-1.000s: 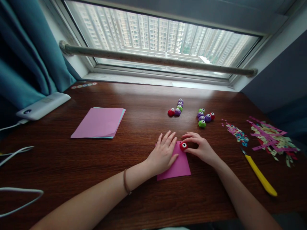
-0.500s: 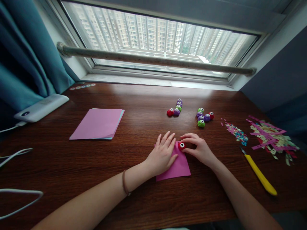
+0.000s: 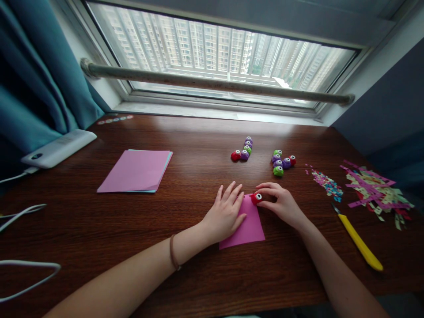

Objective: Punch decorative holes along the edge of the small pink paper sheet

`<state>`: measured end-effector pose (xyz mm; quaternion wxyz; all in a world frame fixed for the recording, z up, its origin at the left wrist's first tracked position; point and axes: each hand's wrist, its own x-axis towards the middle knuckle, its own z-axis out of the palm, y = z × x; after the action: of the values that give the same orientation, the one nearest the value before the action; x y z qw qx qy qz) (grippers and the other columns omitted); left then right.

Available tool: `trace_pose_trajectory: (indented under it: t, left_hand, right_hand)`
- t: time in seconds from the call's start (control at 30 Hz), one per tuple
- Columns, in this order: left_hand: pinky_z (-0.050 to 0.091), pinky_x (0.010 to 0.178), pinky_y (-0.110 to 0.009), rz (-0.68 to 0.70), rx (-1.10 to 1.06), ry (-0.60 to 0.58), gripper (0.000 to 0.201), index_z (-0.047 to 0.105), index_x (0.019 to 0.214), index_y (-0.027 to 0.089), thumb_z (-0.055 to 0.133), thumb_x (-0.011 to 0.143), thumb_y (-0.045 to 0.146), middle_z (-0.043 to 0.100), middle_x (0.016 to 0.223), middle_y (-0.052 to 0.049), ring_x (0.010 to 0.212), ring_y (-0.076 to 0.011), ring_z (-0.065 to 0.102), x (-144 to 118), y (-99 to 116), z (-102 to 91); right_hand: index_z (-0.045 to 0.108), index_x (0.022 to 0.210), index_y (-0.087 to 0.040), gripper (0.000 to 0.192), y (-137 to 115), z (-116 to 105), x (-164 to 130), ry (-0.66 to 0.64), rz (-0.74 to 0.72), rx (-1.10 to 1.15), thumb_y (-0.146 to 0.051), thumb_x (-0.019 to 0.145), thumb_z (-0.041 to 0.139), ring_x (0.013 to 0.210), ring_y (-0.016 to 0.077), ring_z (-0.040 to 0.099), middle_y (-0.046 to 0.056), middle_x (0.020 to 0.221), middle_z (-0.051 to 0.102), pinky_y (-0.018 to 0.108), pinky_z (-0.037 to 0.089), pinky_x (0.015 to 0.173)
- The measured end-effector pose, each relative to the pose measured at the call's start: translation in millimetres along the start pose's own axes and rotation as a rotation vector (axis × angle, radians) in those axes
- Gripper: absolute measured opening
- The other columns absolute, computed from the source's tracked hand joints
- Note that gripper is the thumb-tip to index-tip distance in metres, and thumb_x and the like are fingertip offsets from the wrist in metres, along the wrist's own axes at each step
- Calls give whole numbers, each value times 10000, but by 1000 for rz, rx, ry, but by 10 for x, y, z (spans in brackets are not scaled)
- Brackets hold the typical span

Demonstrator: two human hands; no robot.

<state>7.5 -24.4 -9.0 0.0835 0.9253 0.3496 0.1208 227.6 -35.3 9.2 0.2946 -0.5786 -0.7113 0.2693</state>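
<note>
My left hand [image 3: 224, 214] lies flat with fingers spread on a pink sheet of paper [image 3: 248, 227], pressing it to the table. Between the thumb and fingers of my right hand [image 3: 280, 203] is a small red craft punch [image 3: 256, 198] with a white, eye-like button on top. The punch sits at the sheet's far right corner. Tiny dark marks show along the far edge of the paper, between my left fingers and the punch. Part of the sheet is hidden under my left hand.
Several more small punches [image 3: 247, 149] stand beyond my hands, with another group [image 3: 280, 162] to their right. Confetti [image 3: 327, 185], paper scraps [image 3: 377, 190] and a yellow-handled craft knife [image 3: 359, 240] lie right. Left are stacked paper [image 3: 135, 170], a white device [image 3: 59, 148] and cables [image 3: 29, 265].
My right hand and the red punch have shifted a little to the right along the paper's far edge. The sheet has moved slightly right; my left hand stays nearly still.
</note>
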Motion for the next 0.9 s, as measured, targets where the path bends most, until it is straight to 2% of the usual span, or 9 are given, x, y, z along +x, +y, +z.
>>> trace_pose_trajectory:
  t: [0.13, 0.33, 0.53, 0.63, 0.77, 0.83, 0.9]
  left_hand:
    - [161, 1085, -524, 3, 38, 12, 529, 348, 1321, 123, 359, 888, 427, 279, 1440, -144, 1361, -290, 132, 14, -2, 38]
    - [172, 1080, -525, 6, 73, -1, 546, 315, 1341, 126, 332, 895, 442, 268, 1447, -139, 1362, -286, 132, 25, -9, 64]
    - [165, 1086, -508, 3, 91, 1, 567, 322, 1340, 116, 336, 889, 459, 260, 1451, -141, 1362, -283, 133, 20, -17, 82]
    - [160, 1087, -508, 7, 81, 6, 574, 311, 1347, 118, 327, 891, 465, 263, 1450, -141, 1362, -280, 136, 15, -22, 85]
    - [164, 1086, -516, 9, 61, -4, 565, 317, 1344, 122, 313, 895, 465, 268, 1448, -138, 1362, -279, 137, 10, -25, 65]
    - [162, 1087, -517, 9, 48, -11, 558, 323, 1340, 122, 314, 896, 459, 273, 1446, -138, 1362, -280, 138, 9, -24, 50]
    - [158, 1088, -521, 10, 33, -20, 551, 323, 1340, 122, 309, 898, 451, 275, 1445, -136, 1362, -281, 136, 8, -20, 35]
  right_hand:
    - [688, 927, -217, 262, 24, -26, 5, 35, 16, 1, -374, 719, 672, 1005, 217, 528, 66, 1042, 590, 375, 419, 921]
    - [686, 909, -208, 224, 51, -86, 7, -18, 12, -25, -342, 731, 658, 989, 208, 533, 60, 1043, 589, 358, 423, 909]
    - [682, 901, -202, 250, 203, -290, 18, 195, 53, -120, -375, 724, 650, 974, 225, 547, 61, 1012, 605, 384, 415, 912]
    - [672, 942, -173, 365, 186, -340, 14, 245, 191, 97, -417, 671, 690, 951, 234, 577, 76, 998, 625, 382, 442, 898]
    - [642, 1008, -140, 479, 95, -306, 7, 162, 387, 589, -424, 632, 725, 927, 235, 609, 97, 986, 642, 368, 483, 858]
    - [641, 1006, -142, 470, 96, -288, 9, 170, 393, 635, -422, 638, 722, 935, 231, 608, 96, 1004, 637, 362, 480, 866]
    - [651, 984, -145, 456, 147, -279, 14, 264, 379, 468, -414, 625, 730, 912, 232, 612, 90, 970, 646, 367, 478, 863]
